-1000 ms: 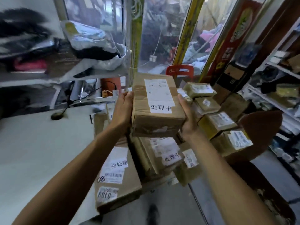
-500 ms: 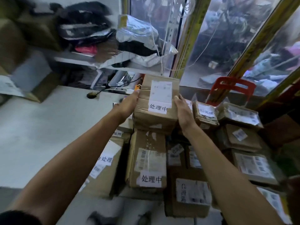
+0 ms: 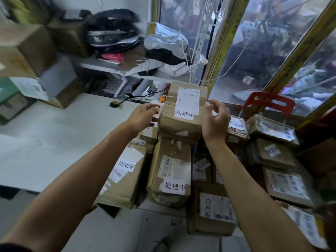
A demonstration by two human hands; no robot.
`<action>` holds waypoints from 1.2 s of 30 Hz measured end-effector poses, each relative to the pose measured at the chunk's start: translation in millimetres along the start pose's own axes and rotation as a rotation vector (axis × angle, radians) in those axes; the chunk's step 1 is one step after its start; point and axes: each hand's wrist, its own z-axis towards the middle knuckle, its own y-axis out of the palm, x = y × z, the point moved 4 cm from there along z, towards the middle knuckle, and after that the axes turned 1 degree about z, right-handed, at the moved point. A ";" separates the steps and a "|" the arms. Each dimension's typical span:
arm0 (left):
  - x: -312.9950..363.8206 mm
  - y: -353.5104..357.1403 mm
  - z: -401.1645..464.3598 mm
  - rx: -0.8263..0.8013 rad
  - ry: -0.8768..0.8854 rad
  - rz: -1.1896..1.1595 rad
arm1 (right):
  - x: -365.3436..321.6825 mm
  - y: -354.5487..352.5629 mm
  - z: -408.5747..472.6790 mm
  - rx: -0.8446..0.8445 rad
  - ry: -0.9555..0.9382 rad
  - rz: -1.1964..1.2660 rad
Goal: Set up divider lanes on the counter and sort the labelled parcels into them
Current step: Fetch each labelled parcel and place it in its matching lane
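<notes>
Top parcel is sitting on the mid stack on the counter, long axis running 12–6, label end toward you. Your left hand at 9 and right hand at 3 are hovering w/ loosely curled fingers, gripping nothing.

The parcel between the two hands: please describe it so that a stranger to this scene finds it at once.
Start at the red plastic stool by the window, then look left to the stacked cardboard parcels. The parcel lies on top of the stack, at its far end, between the left hand and right hand. Unlike its neighbours, it sits highest, labelled 处理中.
</notes>
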 end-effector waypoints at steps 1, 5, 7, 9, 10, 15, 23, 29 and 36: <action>-2.5 -9.7 -8.0 0.016 0.023 0.014 | -11.1 1.1 -8.4 0.022 -0.079 -0.036; -13.1 -73.5 -46.2 0.241 0.135 0.190 | -62.0 27.5 -47.2 0.058 -0.422 -0.280; -18.7 -120.0 -73.6 0.449 0.160 0.378 | -93.5 57.0 -75.7 -0.025 -0.468 -0.330; -31.2 -168.2 -104.9 0.555 0.153 0.542 | -119.2 97.1 -113.7 -0.159 -0.477 -0.370; -39.7 -192.1 -121.4 0.569 0.156 0.615 | -130.2 120.8 -136.5 -0.252 -0.477 -0.395; -109.3 -309.5 -203.1 0.456 0.008 1.013 | -152.0 248.2 -263.5 -0.845 -0.501 -0.675; -202.9 -444.5 -301.7 0.459 -0.300 1.039 | -168.9 376.0 -416.3 -1.259 -0.588 -0.875; -233.6 -520.0 -287.3 0.525 -0.310 1.016 | -181.6 462.0 -440.0 -1.294 -0.625 -0.920; -249.4 -638.0 -203.7 0.532 -0.282 1.268 | -201.5 598.5 -422.4 -1.083 -0.779 -0.895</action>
